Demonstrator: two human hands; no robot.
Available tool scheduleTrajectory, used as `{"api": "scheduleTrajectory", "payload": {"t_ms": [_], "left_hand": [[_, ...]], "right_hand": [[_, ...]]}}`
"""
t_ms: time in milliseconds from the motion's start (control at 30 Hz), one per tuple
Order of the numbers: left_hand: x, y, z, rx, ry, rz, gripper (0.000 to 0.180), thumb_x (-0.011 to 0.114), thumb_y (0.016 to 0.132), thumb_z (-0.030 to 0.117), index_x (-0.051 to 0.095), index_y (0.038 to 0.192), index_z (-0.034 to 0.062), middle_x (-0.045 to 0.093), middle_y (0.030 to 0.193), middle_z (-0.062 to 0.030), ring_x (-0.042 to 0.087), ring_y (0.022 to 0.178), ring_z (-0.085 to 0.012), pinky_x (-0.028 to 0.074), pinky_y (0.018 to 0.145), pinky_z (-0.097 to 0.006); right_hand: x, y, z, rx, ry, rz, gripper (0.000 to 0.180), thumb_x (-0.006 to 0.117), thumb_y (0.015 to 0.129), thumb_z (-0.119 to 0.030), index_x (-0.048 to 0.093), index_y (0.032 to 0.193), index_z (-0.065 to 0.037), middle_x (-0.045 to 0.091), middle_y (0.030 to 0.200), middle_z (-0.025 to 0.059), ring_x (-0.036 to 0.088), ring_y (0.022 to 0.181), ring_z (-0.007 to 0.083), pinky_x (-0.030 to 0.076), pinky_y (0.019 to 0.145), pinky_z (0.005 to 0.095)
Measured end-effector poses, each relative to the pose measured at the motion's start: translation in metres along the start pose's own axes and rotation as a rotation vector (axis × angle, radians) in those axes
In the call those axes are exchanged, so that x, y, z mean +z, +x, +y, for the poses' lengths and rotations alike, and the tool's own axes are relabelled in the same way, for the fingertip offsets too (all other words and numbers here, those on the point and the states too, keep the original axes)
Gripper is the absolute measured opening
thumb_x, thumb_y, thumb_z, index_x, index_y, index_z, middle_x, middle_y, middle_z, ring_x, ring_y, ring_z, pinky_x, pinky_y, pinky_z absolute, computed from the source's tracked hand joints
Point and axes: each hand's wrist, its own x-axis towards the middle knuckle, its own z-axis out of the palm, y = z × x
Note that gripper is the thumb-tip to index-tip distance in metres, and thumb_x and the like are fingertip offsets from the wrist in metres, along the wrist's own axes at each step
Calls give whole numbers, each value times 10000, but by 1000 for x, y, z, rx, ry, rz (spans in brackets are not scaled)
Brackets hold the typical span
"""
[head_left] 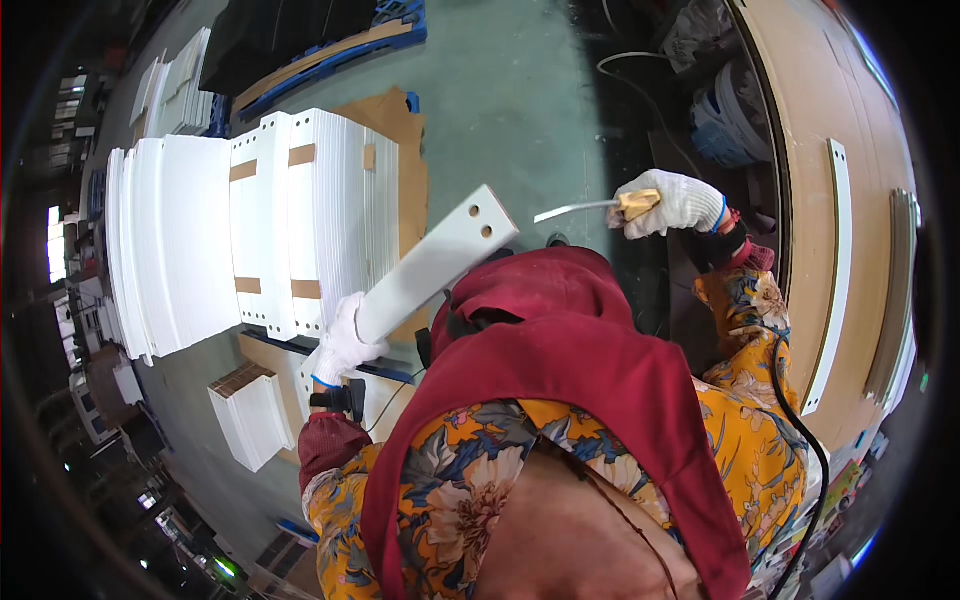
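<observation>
The gloved left hand (345,343) is closed around the lower end of a long white panel (432,263), which slants up and away from it, its two-holed end raised above the stack of white boards (250,225) on the floor. The gloved right hand (672,203) is closed around the wooden handle of a thin-bladed tool (600,207), whose blade points toward the panel's holed end, just apart from it.

Your gloved left hand (343,343) grips a white board (430,265) with 2 holes near its far end; your gloved right hand (672,203) holds a wooden-handled blade (590,207), apart from it, beside stacked white panels (250,225)
</observation>
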Motion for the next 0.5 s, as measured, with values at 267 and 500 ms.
{"api": "scheduleTrajectory", "payload": {"t_ms": [267,500], "left_hand": [[-3,79,85,38,-516,406,898,837,574,228,421,1330,-23,573,1194,-200,575,1088,-284,472,922,-385],[-8,200,163,170,-988,881,752,857,694,323,460,1216,-45,566,1052,-132,560,911,-213,479,781,-341]], "right_hand": [[43,-14,18,-175,-68,220,200,707,788,-133,667,968,-56,668,793,47,616,742,122,506,697,289],[106,-4,34,-6,-130,670,296,716,777,-240,660,1030,-97,678,886,140,666,827,299,515,756,353]]}}
